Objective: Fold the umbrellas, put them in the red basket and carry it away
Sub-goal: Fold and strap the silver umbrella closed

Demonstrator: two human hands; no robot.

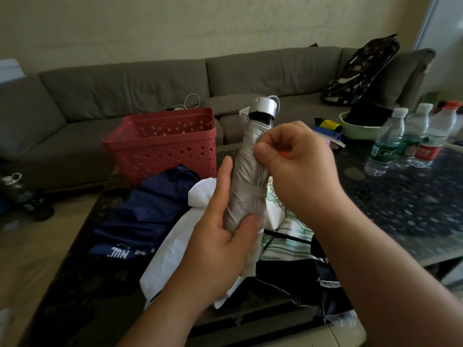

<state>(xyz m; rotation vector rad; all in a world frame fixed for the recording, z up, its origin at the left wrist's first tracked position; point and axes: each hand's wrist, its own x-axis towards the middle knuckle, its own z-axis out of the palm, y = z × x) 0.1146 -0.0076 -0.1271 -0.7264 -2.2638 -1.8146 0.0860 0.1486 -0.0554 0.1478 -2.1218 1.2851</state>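
Note:
I hold a rolled silver-grey umbrella [246, 186] upright over the table, its silver handle [264, 108] at the top. My left hand [223, 236] wraps around its lower part, thumb pressed on the fabric. My right hand [293, 156] pinches the canopy fabric near the top, with the strap wound around the middle. The red basket [162, 144] stands behind to the left, with nothing visible inside. A dark blue umbrella [150, 211] lies unfolded in front of the basket. A white and green-striped umbrella [288, 236] lies under my hands.
Several water bottles [411, 139] stand at the right of the dark table [400, 209]. A green bowl [360, 128] and small items sit behind them. A grey sofa [150, 81] runs along the back with a patterned backpack [363, 71] on it.

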